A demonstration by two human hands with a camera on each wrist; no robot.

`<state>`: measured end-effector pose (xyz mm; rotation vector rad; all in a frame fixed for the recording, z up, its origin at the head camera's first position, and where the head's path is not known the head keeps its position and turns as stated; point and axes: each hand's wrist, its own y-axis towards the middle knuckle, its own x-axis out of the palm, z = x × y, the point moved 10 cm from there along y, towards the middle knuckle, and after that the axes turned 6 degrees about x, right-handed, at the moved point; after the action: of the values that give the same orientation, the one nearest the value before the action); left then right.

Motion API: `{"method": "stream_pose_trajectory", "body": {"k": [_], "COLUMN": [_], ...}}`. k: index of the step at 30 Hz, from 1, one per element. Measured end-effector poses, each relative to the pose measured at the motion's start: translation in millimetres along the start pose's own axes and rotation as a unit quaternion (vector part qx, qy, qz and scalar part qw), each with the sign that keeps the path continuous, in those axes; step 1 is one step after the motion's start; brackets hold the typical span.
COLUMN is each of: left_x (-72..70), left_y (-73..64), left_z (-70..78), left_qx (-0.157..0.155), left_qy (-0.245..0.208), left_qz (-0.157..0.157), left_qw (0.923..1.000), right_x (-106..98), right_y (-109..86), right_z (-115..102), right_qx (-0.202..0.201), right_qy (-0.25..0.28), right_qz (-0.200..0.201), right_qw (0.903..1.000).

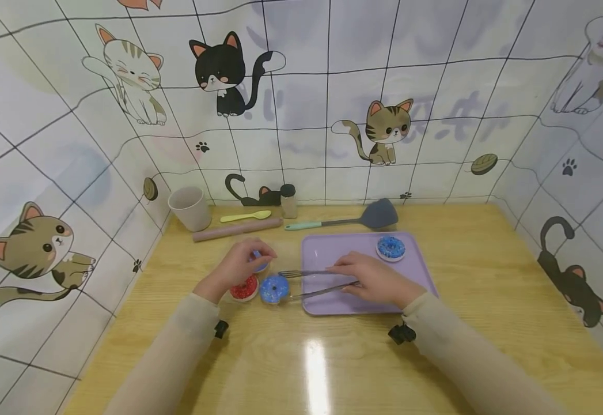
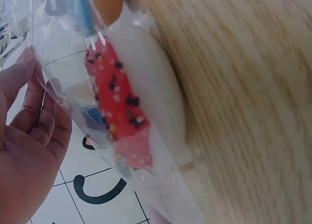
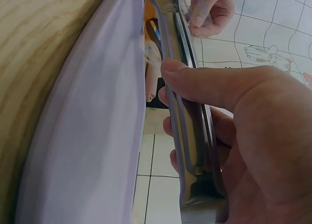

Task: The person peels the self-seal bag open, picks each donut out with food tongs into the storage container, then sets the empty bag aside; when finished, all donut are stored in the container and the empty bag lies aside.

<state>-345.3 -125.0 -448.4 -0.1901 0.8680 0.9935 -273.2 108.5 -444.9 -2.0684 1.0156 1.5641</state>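
Observation:
My right hand (image 1: pixel 368 276) holds a pair of metal tongs (image 1: pixel 327 291) over the purple tray (image 1: pixel 327 308). The two tong arms are spread, their forked tips at the right side of a blue toy donut (image 1: pixel 274 288). My left hand (image 1: pixel 241 262) pinches the edge of a clear plastic bag (image 2: pixel 58 77) with thumb and fingers. A red toy donut (image 1: pixel 244 288) with sprinkles shows through this plastic in the left wrist view. Another blue donut (image 1: pixel 261 267) is partly hidden behind my left hand. One darker blue donut (image 1: pixel 390 248) lies at the tray's back right.
Along the back stand a white cup (image 1: pixel 190 208) and a black-capped shaker (image 1: pixel 288 202). A yellow spoon (image 1: pixel 245 217), a rolling pin (image 1: pixel 236 229) and a blue spatula (image 1: pixel 379 214) lie between the wall and the tray. Cat-printed walls (image 1: pixel 301 104) enclose the wooden table (image 1: pixel 260 363).

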Motion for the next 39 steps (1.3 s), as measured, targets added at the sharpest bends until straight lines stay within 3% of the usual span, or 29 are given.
{"method": "stream_pose_trajectory", "body": {"k": [5,15,23,29,39], "left_x": [1.8,1.2,2.2,1.7,3.1], "left_y": [-2.6,-1.9,-1.2,-1.7,0.0], "left_z": [-0.7,-6.3,-3.7,-0.8,-3.9], "left_qx": [-0.003,-0.02,-0.019,-0.008,-0.022], "left_qy": [0.001,0.0,-0.003,0.003,-0.002], "left_qz": [0.001,-0.001,-0.007,-0.002,-0.008], "left_qw": [1.0,0.9998,0.9998,1.0,0.9997], "right_x": [-2,-28,-35,-38,-52], "right_y": [-12.1,-48.1,-81.4,-100.7,-108.3], "right_z": [4,15,45,63,82], "right_qx": [0.007,0.008,0.071,0.088,0.103], "right_qy": [0.0,-0.014,-0.002,-0.014,-0.027], "right_qz": [0.015,0.089,0.079,0.082,0.116], "right_qw": [0.9999,0.9959,0.9944,0.9926,0.9875]}}
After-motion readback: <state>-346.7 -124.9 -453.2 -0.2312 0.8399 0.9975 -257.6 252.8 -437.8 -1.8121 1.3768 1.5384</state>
